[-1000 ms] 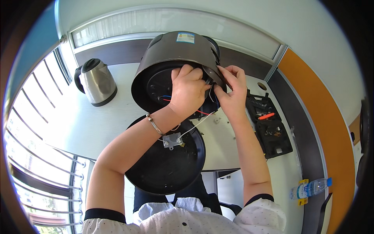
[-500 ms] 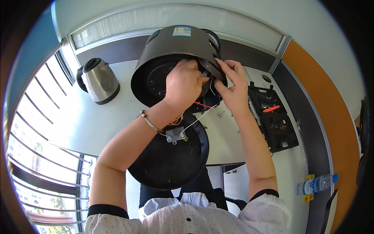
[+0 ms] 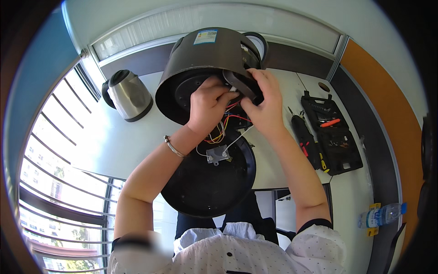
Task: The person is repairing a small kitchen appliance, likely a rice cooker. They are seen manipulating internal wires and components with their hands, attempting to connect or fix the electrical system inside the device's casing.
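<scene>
A dark round appliance housing (image 3: 200, 52), with a label on top, lies on its side with its hollow underside facing me. My left hand (image 3: 207, 102) is curled just inside it, fingers partly blurred, closed around something small I cannot make out. My right hand (image 3: 264, 102) grips a dark curved piece (image 3: 235, 79) at the opening's right edge between thumb and fingers. Red, yellow and white wires (image 3: 217, 132) hang below my hands to a small metal plate (image 3: 217, 156) lying in a black round lid or base (image 3: 196, 189) at the desk's front edge.
A steel kettle (image 3: 128, 99) stands on the left of the desk (image 3: 105, 146), beside a barred window. At the right lie an open black tool case (image 3: 342, 148) with an orange-handled tool and several hand tools (image 3: 306, 141). A water bottle (image 3: 384, 215) is at the lower right.
My left hand has shifted and turned at the opening. My right hand has moved a little leftward and upward with the curved piece. More coloured wires show below, and the view has shifted.
</scene>
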The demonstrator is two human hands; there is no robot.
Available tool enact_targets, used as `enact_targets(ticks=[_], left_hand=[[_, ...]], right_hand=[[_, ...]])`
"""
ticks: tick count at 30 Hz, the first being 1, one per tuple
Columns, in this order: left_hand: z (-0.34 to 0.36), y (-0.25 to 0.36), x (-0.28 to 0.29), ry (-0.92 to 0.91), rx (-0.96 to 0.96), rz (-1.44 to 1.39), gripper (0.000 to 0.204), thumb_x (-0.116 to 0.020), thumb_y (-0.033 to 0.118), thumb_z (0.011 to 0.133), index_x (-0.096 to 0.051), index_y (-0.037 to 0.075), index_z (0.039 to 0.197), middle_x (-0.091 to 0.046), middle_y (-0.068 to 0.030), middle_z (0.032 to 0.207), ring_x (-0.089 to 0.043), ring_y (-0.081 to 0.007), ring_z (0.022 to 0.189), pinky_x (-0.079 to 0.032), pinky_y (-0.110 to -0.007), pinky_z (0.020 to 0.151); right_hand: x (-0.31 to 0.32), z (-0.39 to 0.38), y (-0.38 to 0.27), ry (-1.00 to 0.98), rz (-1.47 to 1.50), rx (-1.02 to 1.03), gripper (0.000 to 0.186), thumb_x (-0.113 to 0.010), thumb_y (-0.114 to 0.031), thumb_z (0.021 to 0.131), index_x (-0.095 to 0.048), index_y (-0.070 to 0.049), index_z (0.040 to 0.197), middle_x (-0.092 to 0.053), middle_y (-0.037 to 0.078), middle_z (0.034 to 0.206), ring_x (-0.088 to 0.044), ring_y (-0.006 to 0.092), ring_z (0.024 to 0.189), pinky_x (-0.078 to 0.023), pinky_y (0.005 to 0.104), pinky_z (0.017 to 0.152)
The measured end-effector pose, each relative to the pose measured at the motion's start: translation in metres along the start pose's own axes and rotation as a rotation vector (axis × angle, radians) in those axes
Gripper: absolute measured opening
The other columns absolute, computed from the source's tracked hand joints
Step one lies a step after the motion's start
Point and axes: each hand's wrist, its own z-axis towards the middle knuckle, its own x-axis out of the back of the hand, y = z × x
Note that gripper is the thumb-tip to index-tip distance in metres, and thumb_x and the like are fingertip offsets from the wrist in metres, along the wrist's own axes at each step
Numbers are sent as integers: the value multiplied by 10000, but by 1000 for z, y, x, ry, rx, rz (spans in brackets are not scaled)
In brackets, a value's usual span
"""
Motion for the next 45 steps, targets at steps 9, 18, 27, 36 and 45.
enact_targets(ticks=[9, 18, 27, 36, 45], left_hand=[[-3, 9, -8, 12, -11, -34, 81, -716, 37, 677, -686, 16, 750, -581, -101, 728, -587, -258, 636, -472, -333, 574], [-7, 23, -26, 37, -42, -10, 61, -712, 17, 676, -677, 8, 725, -567, -101, 708, -581, -258, 595, -466, -331, 537], [-14, 30, -20, -72, -137, 48, 105, -705, -4, 684, -677, 15, 783, -594, -95, 798, -612, -253, 658, -486, -321, 579], [-19, 36, -18, -154, -167, 75, 102, -702, -47, 672, -656, -25, 760, -581, -96, 811, -608, -236, 719, -490, -305, 635], [-24, 48, -28, -155, -128, 178, 89, -687, -40, 672, -642, -34, 749, -558, -95, 785, -582, -217, 708, -466, -295, 636]], right_hand=[[7, -16, 1, 36, 42, -9, 530, -594, 86, 590, -560, -9, 1110, -476, 144, 1029, -496, 302, 937, -422, 355, 819], [20, -32, 1, 116, 81, -87, 598, -541, 136, 603, -578, -41, 1173, -473, 125, 1061, -498, 271, 970, -418, 327, 860], [16, -59, -5, 230, 291, -204, 530, -592, 125, 632, -592, -28, 1140, -480, 115, 1060, -511, 254, 975, -438, 311, 849], [16, -76, -16, 355, 296, -249, 500, -637, 130, 661, -534, -14, 1129, -499, 120, 1129, -506, 244, 1079, -422, 306, 912], [23, -80, -15, 414, 78, -209, 459, -675, 76, 653, -559, -33, 1083, -543, 121, 1111, -531, 278, 1011, -438, 343, 866]])
